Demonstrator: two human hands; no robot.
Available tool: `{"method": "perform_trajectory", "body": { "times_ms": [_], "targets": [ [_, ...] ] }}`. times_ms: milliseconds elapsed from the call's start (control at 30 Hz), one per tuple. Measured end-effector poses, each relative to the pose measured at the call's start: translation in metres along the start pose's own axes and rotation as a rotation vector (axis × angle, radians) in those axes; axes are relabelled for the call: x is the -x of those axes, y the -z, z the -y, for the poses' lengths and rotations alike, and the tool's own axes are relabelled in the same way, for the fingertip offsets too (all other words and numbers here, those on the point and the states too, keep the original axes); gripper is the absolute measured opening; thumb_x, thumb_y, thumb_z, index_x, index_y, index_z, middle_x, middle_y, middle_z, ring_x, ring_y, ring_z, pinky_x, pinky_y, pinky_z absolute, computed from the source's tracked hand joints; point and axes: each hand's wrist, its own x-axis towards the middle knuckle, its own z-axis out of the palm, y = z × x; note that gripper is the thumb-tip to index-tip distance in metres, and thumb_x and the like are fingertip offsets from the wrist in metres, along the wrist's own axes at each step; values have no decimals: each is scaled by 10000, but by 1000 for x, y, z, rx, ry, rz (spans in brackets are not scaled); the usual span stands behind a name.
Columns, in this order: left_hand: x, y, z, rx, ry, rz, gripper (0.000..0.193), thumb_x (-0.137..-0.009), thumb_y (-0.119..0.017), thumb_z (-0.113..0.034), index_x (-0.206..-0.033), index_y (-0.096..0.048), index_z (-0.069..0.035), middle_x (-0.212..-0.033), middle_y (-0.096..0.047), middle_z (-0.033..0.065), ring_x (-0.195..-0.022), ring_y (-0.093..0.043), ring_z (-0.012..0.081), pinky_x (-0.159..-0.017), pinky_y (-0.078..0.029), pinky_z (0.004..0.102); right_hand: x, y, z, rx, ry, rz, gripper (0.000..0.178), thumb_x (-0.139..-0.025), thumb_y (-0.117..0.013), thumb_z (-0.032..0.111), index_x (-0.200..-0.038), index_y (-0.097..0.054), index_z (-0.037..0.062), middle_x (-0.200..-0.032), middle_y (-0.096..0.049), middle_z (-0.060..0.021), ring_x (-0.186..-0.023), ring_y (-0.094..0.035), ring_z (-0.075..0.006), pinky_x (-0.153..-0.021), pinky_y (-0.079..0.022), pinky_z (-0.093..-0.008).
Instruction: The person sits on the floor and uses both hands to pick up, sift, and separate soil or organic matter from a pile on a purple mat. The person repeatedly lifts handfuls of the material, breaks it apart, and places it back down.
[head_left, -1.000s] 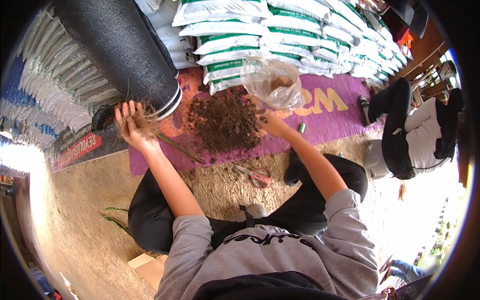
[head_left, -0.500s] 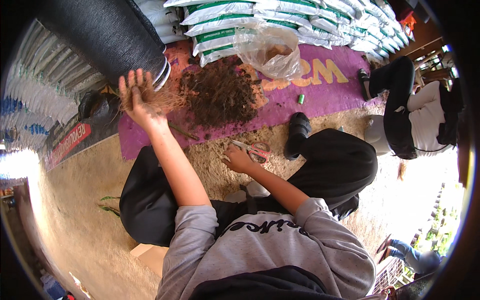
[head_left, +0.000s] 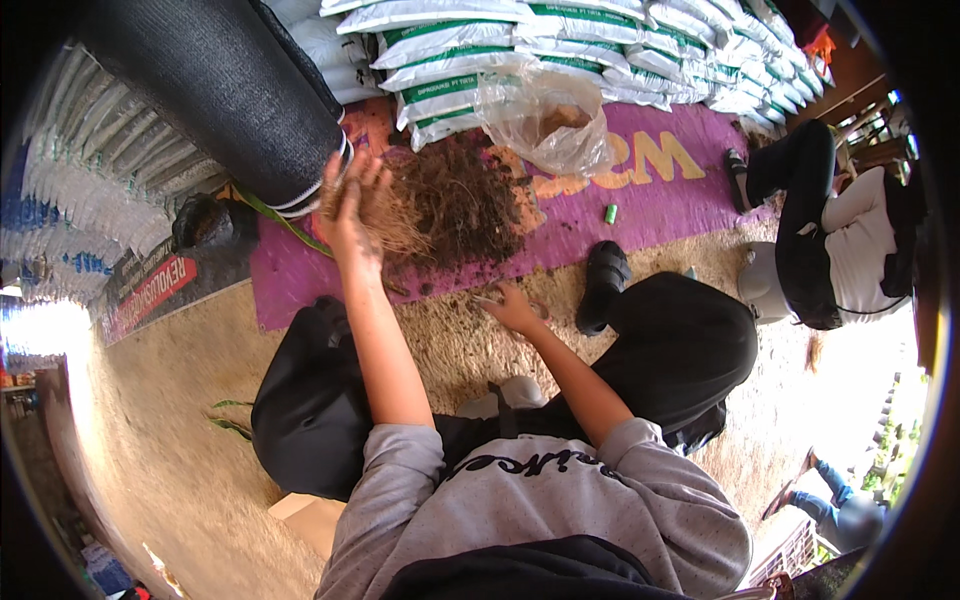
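Note:
My left hand (head_left: 350,212) is raised beside the soil heap, its fingers loosely curled. It holds a plant with a bushy tangle of brown roots (head_left: 402,222); a long green leaf (head_left: 285,222) shows on the hand's far left side. The exact grip is partly hidden. Low over the floor, my right hand (head_left: 513,310) closes on a pair of scissors (head_left: 541,309) with red handles, mostly covered by the fingers. Between and beyond both hands lies a heap of dark, rooty soil (head_left: 468,205) on a purple printed sheet (head_left: 650,200).
A clear plastic bag (head_left: 550,120) with brown material stands behind the soil. White-and-green sacks (head_left: 450,70) are stacked at the back. A black roll (head_left: 220,90) leans at the far left. A small green cylinder (head_left: 611,213) lies on the sheet. Another person (head_left: 850,230) sits at right.
My left hand has moved right with the roots, toward the soil heap. My right hand has shifted right from beside the scissors onto them. The view has shifted slightly.

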Motion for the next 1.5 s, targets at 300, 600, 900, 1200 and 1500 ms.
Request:
{"method": "perform_trajectory", "body": {
  "times_ms": [300,600,900,1200,1500],
  "targets": [
    [21,-15,70,-508,-171,315,261,-897,-422,-66,-1152,-407,-10,-1137,-520,163,-1037,-534,256,-889,-441,346,-27,83,173,-1589,0,363,672,-851,-400,536,-1360,-220,134,-1340,-334,-131,-1180,-389,-287,-983,-300,-471],
    [45,-23,73,-798,-18,710,736,-756,-616,-90,-1365,-204,-112,-1343,-331,154,-1203,-382,290,-964,-354,410,-63,115,134,-1458,-99,286,462,-790,-502,-48,-1230,-398,47,-1132,-512,-98,-1001,-538,-227,-832,-469,-344],
    [-4,32,66,-643,167,-56,516,-845,-550,-209,-1273,-326,-25,-1167,-496,148,-948,-555,207,-749,-471,296,-148,159,152,-1459,-23,-52,361,-767,-510,-43,-1118,-454,17,-1020,-573,-111,-938,-567,-214,-780,-477,-336],
    [-50,-11,206,-759,405,348,517,-829,-548,-388,-1246,-410,-115,-1368,-167,189,-1221,-318,345,-961,-324,432,-274,210,83,75,277,-499,450,-643,-574,41,-1057,-419,-44,-876,-562,-285,-874,-530,-442,-757,-434,-443],
    [-78,-67,267,-780,99,463,492,-844,-509,-234,-1242,-384,28,-1240,-396,254,-1177,-365,357,-980,-288,391,-290,260,20,829,-19,-275,703,-720,-630,292,-1290,-286,69,-1349,-285,-214,-1171,-388,-377,-941,-351,-479]
  ]
}}
